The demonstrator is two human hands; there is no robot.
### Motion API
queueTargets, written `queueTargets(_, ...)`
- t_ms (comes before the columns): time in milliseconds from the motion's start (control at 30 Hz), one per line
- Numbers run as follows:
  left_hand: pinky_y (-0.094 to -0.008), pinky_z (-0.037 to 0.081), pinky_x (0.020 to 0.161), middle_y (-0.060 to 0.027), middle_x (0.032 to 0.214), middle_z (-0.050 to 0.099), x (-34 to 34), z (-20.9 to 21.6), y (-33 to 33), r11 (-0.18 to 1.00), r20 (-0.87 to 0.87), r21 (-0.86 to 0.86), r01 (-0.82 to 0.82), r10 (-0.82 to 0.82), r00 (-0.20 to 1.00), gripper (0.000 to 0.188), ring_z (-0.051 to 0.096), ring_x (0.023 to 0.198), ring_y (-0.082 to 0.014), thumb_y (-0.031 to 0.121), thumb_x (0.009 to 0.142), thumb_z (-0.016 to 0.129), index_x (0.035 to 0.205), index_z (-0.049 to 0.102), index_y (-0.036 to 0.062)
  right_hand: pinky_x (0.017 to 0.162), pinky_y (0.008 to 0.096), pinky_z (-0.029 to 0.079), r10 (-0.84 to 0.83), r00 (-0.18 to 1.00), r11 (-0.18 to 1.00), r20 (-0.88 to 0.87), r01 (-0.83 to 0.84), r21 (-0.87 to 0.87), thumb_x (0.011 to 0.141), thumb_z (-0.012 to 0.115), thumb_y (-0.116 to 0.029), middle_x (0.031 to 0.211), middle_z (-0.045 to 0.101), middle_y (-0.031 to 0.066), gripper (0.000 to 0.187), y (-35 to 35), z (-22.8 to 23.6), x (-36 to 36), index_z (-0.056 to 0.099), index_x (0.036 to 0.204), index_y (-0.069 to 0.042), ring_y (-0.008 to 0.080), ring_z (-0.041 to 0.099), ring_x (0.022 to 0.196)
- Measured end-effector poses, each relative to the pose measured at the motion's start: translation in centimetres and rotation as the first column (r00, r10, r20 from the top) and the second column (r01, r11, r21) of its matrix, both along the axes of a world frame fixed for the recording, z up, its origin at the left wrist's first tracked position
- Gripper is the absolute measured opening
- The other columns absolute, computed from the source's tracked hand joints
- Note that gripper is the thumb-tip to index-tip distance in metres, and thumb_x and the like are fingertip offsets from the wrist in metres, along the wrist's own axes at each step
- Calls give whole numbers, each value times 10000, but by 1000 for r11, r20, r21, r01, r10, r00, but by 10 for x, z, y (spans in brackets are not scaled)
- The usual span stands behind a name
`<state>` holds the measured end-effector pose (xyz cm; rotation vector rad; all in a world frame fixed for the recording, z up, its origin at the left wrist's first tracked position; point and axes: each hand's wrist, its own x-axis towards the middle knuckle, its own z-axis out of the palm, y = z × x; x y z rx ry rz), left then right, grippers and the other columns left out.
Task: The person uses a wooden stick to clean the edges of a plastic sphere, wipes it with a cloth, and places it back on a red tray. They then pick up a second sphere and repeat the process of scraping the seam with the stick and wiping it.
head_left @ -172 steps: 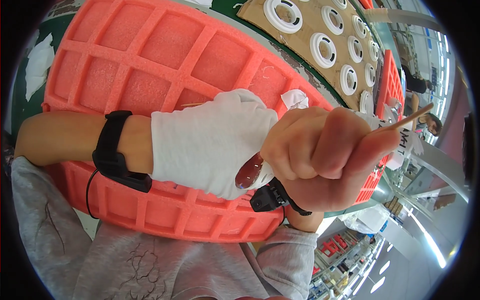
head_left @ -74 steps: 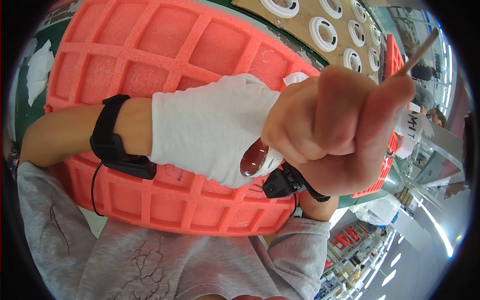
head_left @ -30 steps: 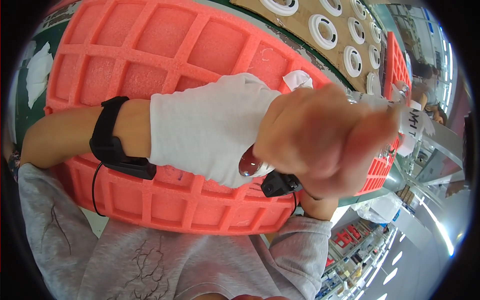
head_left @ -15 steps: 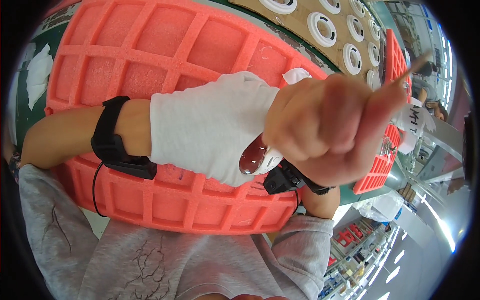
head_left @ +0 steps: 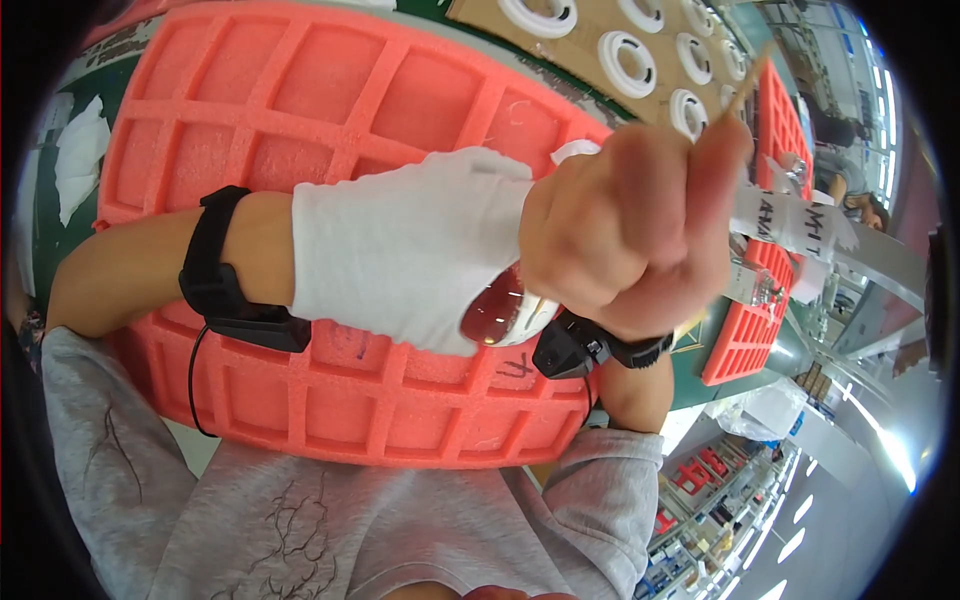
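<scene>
My left hand (head_left: 405,255), in a white glove, is closed on a round white device with a glossy dark red dome (head_left: 493,308). Its fingertips are hidden behind my bare right hand (head_left: 625,230), which is raised close to the camera over the device. Between my right thumb and finger a thin wooden stick (head_left: 744,90) is pinched, pointing up and to the right; its tip is blurred. Whether the right hand touches the device cannot be made out. Beneath both hands lies a pink foam tray (head_left: 362,90) with square pockets.
White rings (head_left: 627,64) stand in rows on a cardboard sheet (head_left: 580,48) at the far right. Another pink foam tray (head_left: 718,368) lies to the right, near a post wrapped in labelled white tape (head_left: 785,218). A crumpled white cloth (head_left: 80,165) rests at the left.
My right hand has moved left with the stick, which now points more steeply upward. My left hand and the device have shifted slightly left.
</scene>
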<state>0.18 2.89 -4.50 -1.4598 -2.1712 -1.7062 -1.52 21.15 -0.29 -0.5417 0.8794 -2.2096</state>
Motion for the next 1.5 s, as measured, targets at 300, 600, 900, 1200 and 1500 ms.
queueTargets(300, -467, 468, 853, -149, 948, 604, 18, 20, -10, 918, -23, -380, -114, 114, 993, 412, 593, 944, -356, 307, 747, 777, 1040, 625, 60, 528, 286, 449, -2, 478, 702, -878, 626, 340, 885, 710, -44, 830, 663, 103, 183, 23, 44, 32, 671, 1060, -7, 155, 576, 627)
queueTargets(600, -457, 445, 807, -134, 921, 564, 15, 30, -9, 791, -35, -604, -98, 96, 995, 525, 569, 891, -350, 353, 711, 811, 1109, 597, 84, 641, 301, 519, 294, 238, 473, -926, 805, 357, 750, 766, 69, 890, 706, 126, 228, 29, 24, 59, 709, 965, 19, 224, 670, 745)
queueTargets(900, -452, 441, 827, -134, 945, 580, 16, 30, -6, 777, -31, -618, -118, 126, 992, 521, 573, 906, -353, 343, 719, 805, 1130, 602, 95, 595, 288, 510, 456, 206, 322, -866, 869, 377, 805, 740, 56, 939, 680, 113, 225, 22, 30, 68, 648, 1004, 10, 223, 660, 694)
queueTargets(1200, -447, 451, 828, -136, 940, 586, 19, 26, -7, 825, -5, -551, -129, 151, 989, 502, 574, 910, -356, 315, 711, 822, 1113, 615, 96, 653, 306, 505, 368, 318, 384, -874, 804, 454, 879, 655, 49, 916, 632, 125, 188, 27, 16, 65, 565, 1039, 4, 238, 621, 736)
queueTargets(1500, -457, 466, 810, -124, 953, 582, 20, 27, -9, 817, -36, -555, -158, 166, 985, 497, 576, 919, -351, 307, 706, 837, 1101, 615, 100, 688, 303, 494, 352, 377, 412, -857, 760, 503, 885, 639, 46, 891, 608, 112, 151, 33, 15, 62, 559, 1006, 6, 213, 598, 771)
